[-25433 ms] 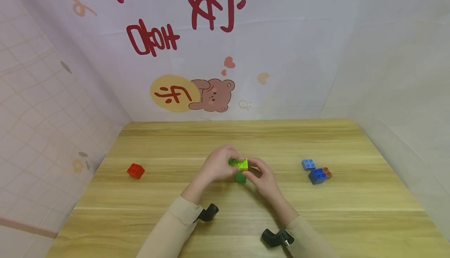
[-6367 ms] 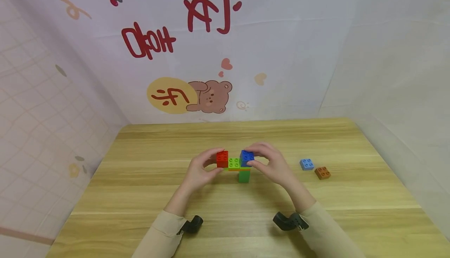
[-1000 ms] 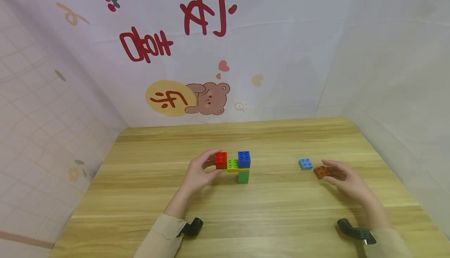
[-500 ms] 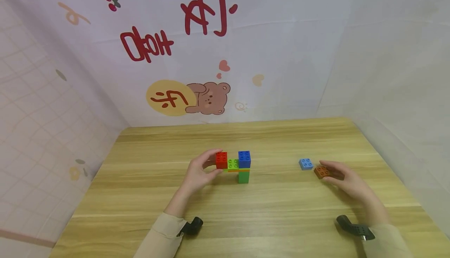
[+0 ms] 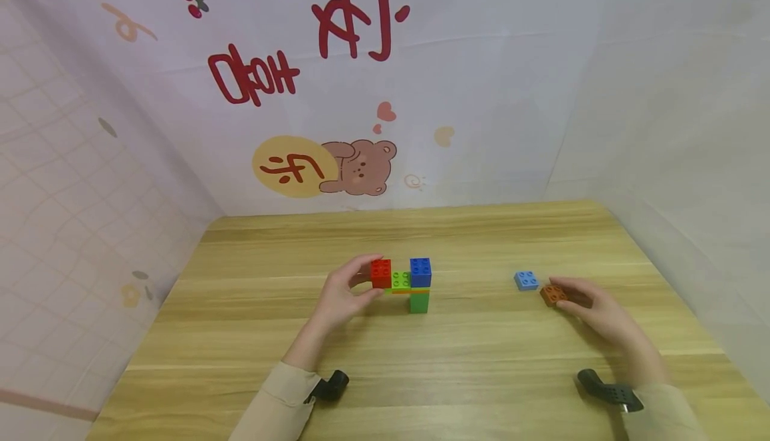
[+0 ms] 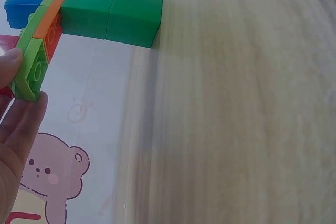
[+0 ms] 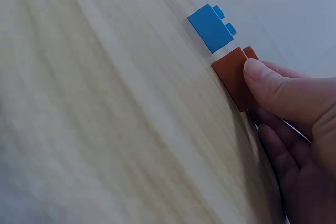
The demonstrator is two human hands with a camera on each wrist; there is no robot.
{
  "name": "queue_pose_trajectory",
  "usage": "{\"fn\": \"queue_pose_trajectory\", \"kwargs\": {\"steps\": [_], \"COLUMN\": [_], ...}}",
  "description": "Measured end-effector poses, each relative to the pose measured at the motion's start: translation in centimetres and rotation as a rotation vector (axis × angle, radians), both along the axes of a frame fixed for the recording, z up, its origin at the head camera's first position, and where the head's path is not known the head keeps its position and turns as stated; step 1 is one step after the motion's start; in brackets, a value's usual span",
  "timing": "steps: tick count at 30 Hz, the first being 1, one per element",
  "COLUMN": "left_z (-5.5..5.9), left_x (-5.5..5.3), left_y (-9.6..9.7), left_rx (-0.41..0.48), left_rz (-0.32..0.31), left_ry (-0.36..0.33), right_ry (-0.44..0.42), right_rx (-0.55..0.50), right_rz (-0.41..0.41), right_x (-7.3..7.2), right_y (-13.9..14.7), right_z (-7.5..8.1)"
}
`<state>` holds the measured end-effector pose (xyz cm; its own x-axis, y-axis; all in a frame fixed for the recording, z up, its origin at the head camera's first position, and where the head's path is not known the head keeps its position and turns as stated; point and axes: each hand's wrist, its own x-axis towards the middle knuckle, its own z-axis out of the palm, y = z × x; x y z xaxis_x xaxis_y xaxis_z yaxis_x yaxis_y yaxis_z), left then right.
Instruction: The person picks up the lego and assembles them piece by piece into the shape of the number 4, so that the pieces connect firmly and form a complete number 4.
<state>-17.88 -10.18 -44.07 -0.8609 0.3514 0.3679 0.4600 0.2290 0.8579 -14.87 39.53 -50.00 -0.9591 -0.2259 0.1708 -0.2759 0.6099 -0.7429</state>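
Observation:
My left hand (image 5: 337, 297) pinches the red brick (image 5: 381, 274) at the left end of a small structure of toy building bricks. A light green brick (image 5: 400, 280) shows beside the red one, and a dark blue brick (image 5: 420, 272) stands on the right end. Under these runs a thin orange brick (image 6: 54, 19), carried by two stacked green bricks (image 6: 111, 15) in the left wrist view. At the right, my right hand (image 5: 601, 314) grips a brown-orange brick (image 5: 551, 295) on the table, thumb on its near side; the other fingers' contact is partly hidden.
A light blue brick (image 5: 526, 280) lies just left of the brown-orange one. The wooden table (image 5: 469, 367) meets a printed white cloth (image 5: 481, 93) at the back and sides. Black wrist mounts (image 5: 607, 391) stick out inward from both sleeves.
Since the oldest frame, the red and dark blue bricks have come onto the structure. My right hand has left the dark blue brick for the brown-orange one; over the last second little has moved.

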Motion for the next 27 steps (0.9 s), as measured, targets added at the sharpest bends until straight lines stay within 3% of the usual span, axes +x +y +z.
{"fn": "queue_pose_trajectory", "kwargs": {"steps": [9,18,27], "left_z": [2.7,2.5,2.5], "left_x": [1.6,1.6,1.6], "left_y": [0.5,0.5,0.6], "left_rx": [0.009,0.003,-0.008], "left_rz": [-0.015,0.001,0.012], "left_ry": [0.011,0.005,-0.006], "right_ry": [0.059,0.086,0.157], "right_rx": [0.016,0.037,0.008], "right_rz": [-0.072,-0.123,-0.088], "right_x": [0.6,1.0,0.7], "right_y": [-0.8,-1.7,-4.1], "right_z": [0.0,0.4,0.7]}}
